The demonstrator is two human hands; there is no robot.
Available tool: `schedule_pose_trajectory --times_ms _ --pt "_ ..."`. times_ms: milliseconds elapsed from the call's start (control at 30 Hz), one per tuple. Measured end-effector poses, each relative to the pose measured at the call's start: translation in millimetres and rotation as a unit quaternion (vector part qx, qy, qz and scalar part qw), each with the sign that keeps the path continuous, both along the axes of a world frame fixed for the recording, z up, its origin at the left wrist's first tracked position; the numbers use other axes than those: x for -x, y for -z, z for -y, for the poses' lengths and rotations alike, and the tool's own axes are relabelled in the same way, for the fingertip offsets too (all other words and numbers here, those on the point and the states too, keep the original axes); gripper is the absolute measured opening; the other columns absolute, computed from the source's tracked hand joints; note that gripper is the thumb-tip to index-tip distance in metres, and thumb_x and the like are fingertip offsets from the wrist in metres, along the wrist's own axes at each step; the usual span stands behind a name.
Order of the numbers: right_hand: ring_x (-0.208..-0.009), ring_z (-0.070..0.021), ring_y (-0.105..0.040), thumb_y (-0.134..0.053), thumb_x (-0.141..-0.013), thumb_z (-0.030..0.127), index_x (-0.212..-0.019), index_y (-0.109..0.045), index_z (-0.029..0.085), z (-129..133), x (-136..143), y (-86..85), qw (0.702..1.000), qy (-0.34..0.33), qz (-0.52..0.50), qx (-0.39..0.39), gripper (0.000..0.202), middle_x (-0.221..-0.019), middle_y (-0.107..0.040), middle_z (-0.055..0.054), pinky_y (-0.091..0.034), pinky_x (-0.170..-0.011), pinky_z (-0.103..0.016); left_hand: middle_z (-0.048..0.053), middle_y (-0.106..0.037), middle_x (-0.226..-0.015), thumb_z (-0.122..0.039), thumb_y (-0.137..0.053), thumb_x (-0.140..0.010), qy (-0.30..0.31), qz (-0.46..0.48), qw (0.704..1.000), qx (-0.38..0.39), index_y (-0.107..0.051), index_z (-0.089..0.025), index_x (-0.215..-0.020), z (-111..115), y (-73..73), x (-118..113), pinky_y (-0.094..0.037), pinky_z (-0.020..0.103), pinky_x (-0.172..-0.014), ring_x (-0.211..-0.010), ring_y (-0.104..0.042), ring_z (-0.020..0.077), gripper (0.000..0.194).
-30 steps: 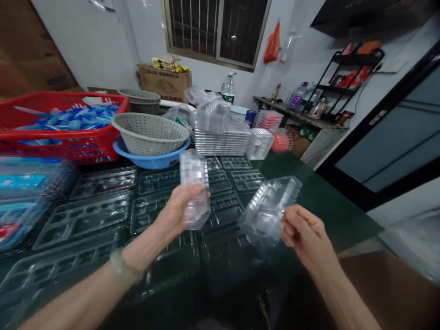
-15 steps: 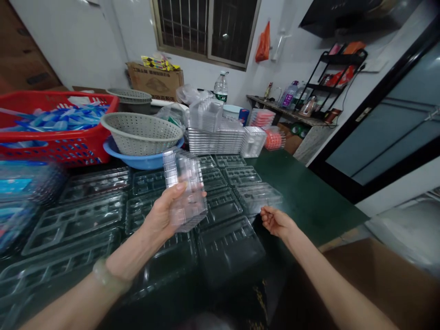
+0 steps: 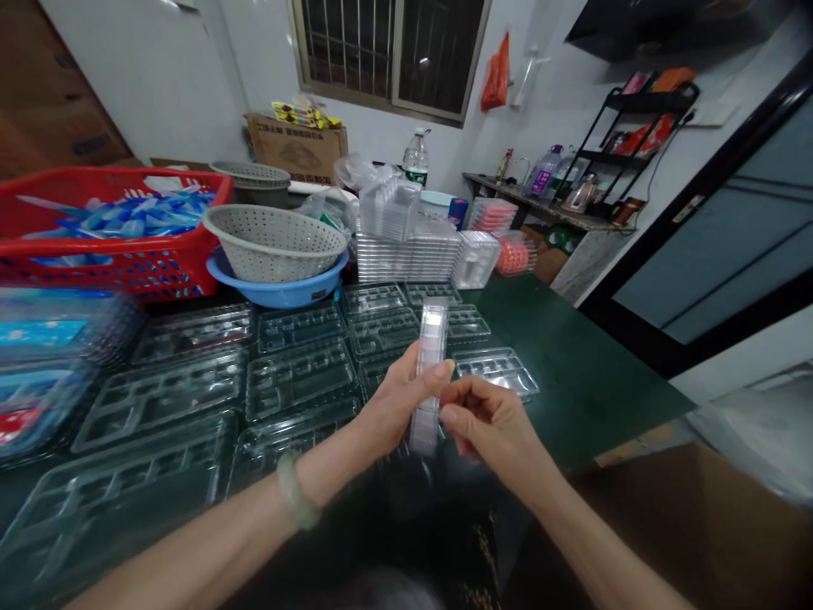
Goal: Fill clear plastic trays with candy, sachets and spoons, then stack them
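My left hand (image 3: 403, 398) is wrapped around a thin stack of clear plastic trays (image 3: 433, 335), held on edge above the table. Close against the stack's right side, my right hand (image 3: 489, 419) has its fingers curled with thumb and forefinger together. Whether it pinches a tray's edge there, I cannot make out. Below and around lie rows of clear compartment trays (image 3: 301, 377) on the dark green table (image 3: 572, 398). One such tray (image 3: 499, 370) rests just beyond my right hand.
At the left stands a red basket (image 3: 184, 254) of blue-and-white pieces, with filled trays (image 3: 44, 330) before it. A grey colander (image 3: 279, 246) sits in a blue basin (image 3: 273, 292). Stacked clear trays (image 3: 406, 254) stand at the back. An open cardboard box (image 3: 686, 508) is at lower right.
My left hand has carried the tray stack to the right and turned it edge-on. My right hand has come left from the tray on the table up to the stack.
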State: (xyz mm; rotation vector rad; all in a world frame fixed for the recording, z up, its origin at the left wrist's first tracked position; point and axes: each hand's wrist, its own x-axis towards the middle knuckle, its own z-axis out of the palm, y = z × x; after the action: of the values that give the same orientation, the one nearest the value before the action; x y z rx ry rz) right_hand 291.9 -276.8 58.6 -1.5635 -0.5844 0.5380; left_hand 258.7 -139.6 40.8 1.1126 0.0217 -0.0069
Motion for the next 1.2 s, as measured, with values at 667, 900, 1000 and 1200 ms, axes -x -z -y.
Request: schedule_pose_trajectory --times_ms 667,900,1000,1200 --pt "-0.039 -0.0042 -0.031 -0.058 -0.08 0.034 -0.072 -0.05 0.021 105 4 21.2 0.958 0.213 -0.142 -0.129 0.017 -0.058 -0.04 0.005 -0.024 -0.039 -0.021 0.011 -0.058 -0.111 -0.024 -0.063 -0.07 -0.066 -0.034 0.996 0.04 -0.05 -0.019 -0.116 -40 -14.7 -9 -0.05 0.037 -0.074 -0.094 -0.059 0.0261 0.048" --pt "-0.043 -0.0037 -0.037 -0.073 -0.064 0.035 -0.07 -0.049 0.02 144 10 88.1 0.896 0.303 -0.293 -0.138 0.029 -0.063 -0.045 0.005 -0.031 -0.039 -0.019 0.012 -0.057 -0.114 -0.031 -0.059 -0.073 -0.028 -0.02 0.997 0.075 -0.052 -0.019 -0.114 -50 -9.5 -9 -0.049 0.044 -0.081 -0.102 -0.055 0.0301 0.043" --pt "-0.044 -0.0042 -0.042 -0.075 -0.061 0.032 -0.073 -0.052 0.019 135 3 93.6 0.883 0.306 -0.333 -0.124 0.029 -0.061 -0.049 0.005 -0.033 -0.039 -0.017 0.012 -0.058 -0.112 -0.033 -0.061 -0.071 -0.018 -0.028 0.997 0.076 -0.054 -0.019 -0.111 -42 -7.0 -12 -0.049 0.044 -0.08 -0.101 -0.056 0.0312 0.043" --pt "-0.04 -0.0039 -0.043 -0.071 -0.067 0.033 -0.072 -0.056 0.013 133 -23 91.4 0.876 0.279 -0.394 0.004 0.025 -0.055 -0.051 0.004 -0.032 -0.037 -0.017 0.012 -0.059 -0.111 -0.033 -0.066 -0.067 -0.019 -0.038 0.997 0.065 -0.056 -0.019 -0.109 -40 -9.6 -11 -0.05 0.041 -0.077 -0.099 -0.056 0.0306 0.046"
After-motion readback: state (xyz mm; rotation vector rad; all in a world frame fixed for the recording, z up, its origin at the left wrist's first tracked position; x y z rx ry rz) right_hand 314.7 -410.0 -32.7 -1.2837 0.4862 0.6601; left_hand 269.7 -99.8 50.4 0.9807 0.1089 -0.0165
